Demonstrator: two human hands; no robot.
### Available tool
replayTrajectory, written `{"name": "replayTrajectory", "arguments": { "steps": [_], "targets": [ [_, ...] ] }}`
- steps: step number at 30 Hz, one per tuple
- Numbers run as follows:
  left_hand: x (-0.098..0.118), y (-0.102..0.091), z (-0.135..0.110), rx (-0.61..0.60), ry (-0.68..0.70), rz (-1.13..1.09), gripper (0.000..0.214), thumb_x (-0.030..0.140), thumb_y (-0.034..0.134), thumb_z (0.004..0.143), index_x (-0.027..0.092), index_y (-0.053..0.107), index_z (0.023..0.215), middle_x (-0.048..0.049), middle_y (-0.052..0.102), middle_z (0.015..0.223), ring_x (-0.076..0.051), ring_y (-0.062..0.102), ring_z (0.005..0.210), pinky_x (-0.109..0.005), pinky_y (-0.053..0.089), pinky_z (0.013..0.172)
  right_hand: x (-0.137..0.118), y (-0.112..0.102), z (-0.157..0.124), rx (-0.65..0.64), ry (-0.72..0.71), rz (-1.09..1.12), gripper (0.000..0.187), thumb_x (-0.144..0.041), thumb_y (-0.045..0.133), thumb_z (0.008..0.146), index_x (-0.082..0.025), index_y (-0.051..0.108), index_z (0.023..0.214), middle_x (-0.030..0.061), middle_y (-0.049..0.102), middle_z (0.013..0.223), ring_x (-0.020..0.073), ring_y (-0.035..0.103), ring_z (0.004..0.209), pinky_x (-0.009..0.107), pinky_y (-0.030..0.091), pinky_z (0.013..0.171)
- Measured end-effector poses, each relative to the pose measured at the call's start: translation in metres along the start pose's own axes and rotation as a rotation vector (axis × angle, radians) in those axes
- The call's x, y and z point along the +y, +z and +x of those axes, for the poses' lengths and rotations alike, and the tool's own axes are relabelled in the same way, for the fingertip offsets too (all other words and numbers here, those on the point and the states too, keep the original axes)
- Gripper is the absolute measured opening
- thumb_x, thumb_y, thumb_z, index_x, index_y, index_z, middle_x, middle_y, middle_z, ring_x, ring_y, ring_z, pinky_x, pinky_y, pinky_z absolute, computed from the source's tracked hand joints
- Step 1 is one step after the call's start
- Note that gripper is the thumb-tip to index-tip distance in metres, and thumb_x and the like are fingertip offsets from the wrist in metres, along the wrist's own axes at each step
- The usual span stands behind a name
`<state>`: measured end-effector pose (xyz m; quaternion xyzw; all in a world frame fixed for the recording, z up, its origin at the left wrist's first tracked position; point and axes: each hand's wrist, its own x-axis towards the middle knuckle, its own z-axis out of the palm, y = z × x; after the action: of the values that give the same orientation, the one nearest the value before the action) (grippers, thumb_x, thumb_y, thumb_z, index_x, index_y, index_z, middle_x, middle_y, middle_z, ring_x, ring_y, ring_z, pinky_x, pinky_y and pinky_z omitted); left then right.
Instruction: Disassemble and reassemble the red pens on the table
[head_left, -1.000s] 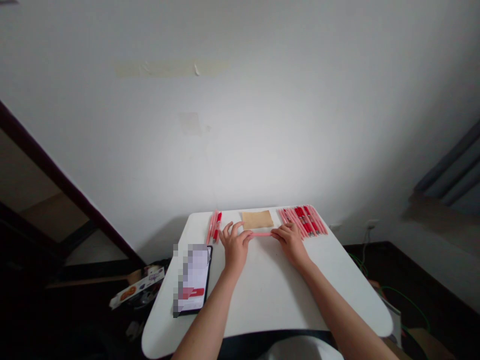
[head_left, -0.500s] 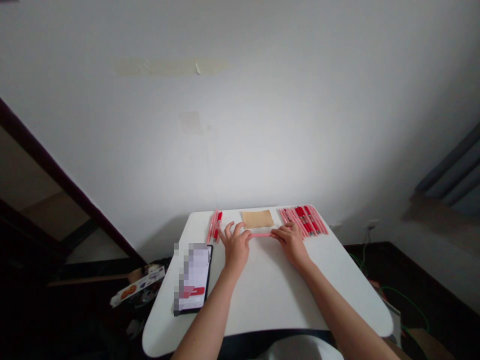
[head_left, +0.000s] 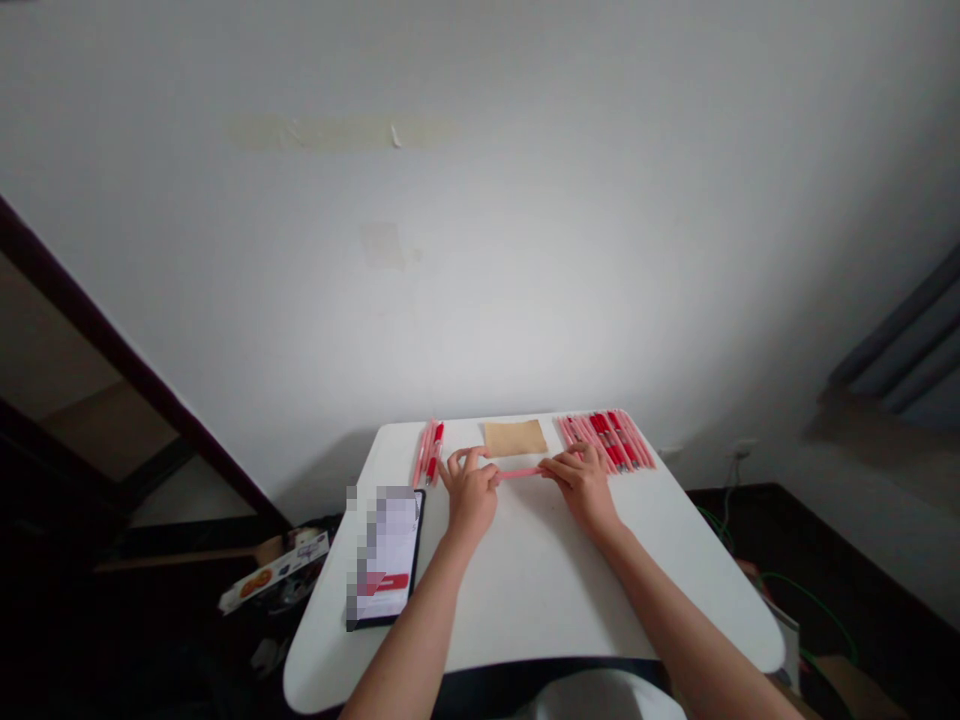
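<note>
A slim pink pen is held crosswise just above or on the table, nearly level. My left hand pinches its left end between thumb and forefinger, with the other fingers raised and spread. At the right end, my right hand grips it with fingertips closed. Beyond the pen lies a tan rectangular piece of paper or card. Several pink and red pens lie side by side behind my right hand. A smaller group of pink and red pens rests to the left of my left hand.
A phone, its screen lit and partly pixelated, lies on the left of the white table. The far table edge meets a pale wall. A printed box and clutter are on the floor at left.
My left hand has shifted slightly left, and the pen now tilts a little, its left end lower. My right hand has barely moved, and both hands keep their hold.
</note>
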<state>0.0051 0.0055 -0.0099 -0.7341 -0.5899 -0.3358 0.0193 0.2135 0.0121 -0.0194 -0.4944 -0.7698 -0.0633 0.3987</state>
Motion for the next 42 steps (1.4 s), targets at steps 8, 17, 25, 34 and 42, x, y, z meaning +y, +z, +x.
{"name": "replayTrajectory", "arguments": {
  "steps": [8,17,25,34,42],
  "targets": [
    [0.0075,-0.0029,-0.0004,0.044,-0.020,-0.002,0.017,0.024,0.053,0.086,0.027,0.069,0.080,-0.0017,0.057,0.128,-0.028,0.041,0.118,-0.063,0.022,0.106,0.0044,0.0044,-0.0007,0.023,0.042,0.021,0.019,-0.039,0.054,0.091,-0.034,0.072,0.098,0.0009,0.071,0.087,0.0233,0.046,0.096,0.040,0.030,0.085],
    [0.0076,-0.0056,0.0005,0.092,-0.039,-0.040,0.009,0.026,0.066,0.078,0.028,0.070,0.087,-0.0038,0.058,0.126,-0.027,0.044,0.119,-0.059,0.025,0.107,0.0072,0.0065,-0.0018,-0.002,0.052,0.035,0.020,-0.042,0.056,0.089,-0.035,0.072,0.099,0.0012,0.071,0.087,0.0239,0.047,0.096,0.041,0.033,0.085],
    [0.0068,-0.0049,0.0016,0.091,-0.048,-0.025,0.007,0.026,0.062,0.081,0.024,0.068,0.079,-0.0050,0.060,0.119,-0.026,0.046,0.116,-0.058,0.026,0.106,0.0096,0.0084,-0.0028,-0.015,0.030,0.035,0.020,-0.039,0.057,0.089,-0.035,0.073,0.100,0.0027,0.070,0.086,0.0240,0.048,0.097,0.040,0.036,0.083],
    [0.0025,0.0027,-0.0003,0.090,-0.037,0.017,0.013,0.022,0.055,0.085,0.022,0.067,0.078,-0.0068,0.059,0.116,-0.027,0.044,0.115,-0.059,0.024,0.107,0.0086,0.0076,-0.0024,-0.020,0.036,0.074,0.022,-0.041,0.054,0.090,-0.035,0.073,0.100,0.0027,0.070,0.087,0.0247,0.047,0.097,0.041,0.036,0.084],
    [0.0042,-0.0003,0.0000,0.110,-0.037,0.007,0.031,0.032,0.048,0.089,0.020,0.067,0.067,-0.0071,0.060,0.114,-0.026,0.045,0.114,-0.055,0.027,0.104,0.0090,0.0067,-0.0022,-0.024,0.032,0.066,0.021,-0.040,0.055,0.090,-0.035,0.073,0.100,0.0027,0.071,0.088,0.0247,0.048,0.096,0.040,0.036,0.083]
  ]
}}
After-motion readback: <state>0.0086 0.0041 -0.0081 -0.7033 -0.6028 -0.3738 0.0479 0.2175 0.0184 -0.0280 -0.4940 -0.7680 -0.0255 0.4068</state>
